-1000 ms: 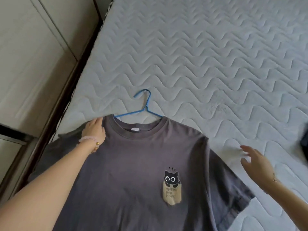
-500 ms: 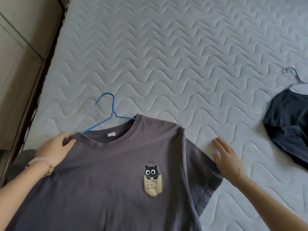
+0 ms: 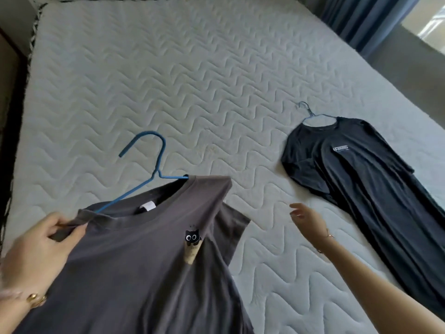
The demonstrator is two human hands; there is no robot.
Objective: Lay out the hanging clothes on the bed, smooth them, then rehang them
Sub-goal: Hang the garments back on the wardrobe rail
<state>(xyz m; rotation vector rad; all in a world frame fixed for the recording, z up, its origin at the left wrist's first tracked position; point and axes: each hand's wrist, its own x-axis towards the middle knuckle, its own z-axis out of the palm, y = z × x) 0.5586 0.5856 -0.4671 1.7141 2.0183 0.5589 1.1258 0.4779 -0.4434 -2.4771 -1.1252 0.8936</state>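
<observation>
A grey T-shirt (image 3: 134, 266) with a small cat print hangs on a blue hanger (image 3: 154, 162) and is lifted off the bed, folded and creased down its right side. My left hand (image 3: 41, 244) pinches the shirt's left shoulder by the collar. My right hand (image 3: 305, 220) hovers above the mattress to the right of the shirt, fingers apart, holding nothing. A dark navy T-shirt (image 3: 366, 189) on its own thin hanger (image 3: 310, 114) lies flat on the bed at the right.
The white quilted mattress (image 3: 192, 80) fills the view. A dark bed frame (image 3: 12, 121) runs along the left edge. Blue curtains (image 3: 366, 18) and a window ledge stand beyond the bed's far right corner.
The grey shirt has risen off the mattress in my left hand's grip and now hangs creased. My right hand has lifted off the bed. The view has swung right, showing the navy shirt fully.
</observation>
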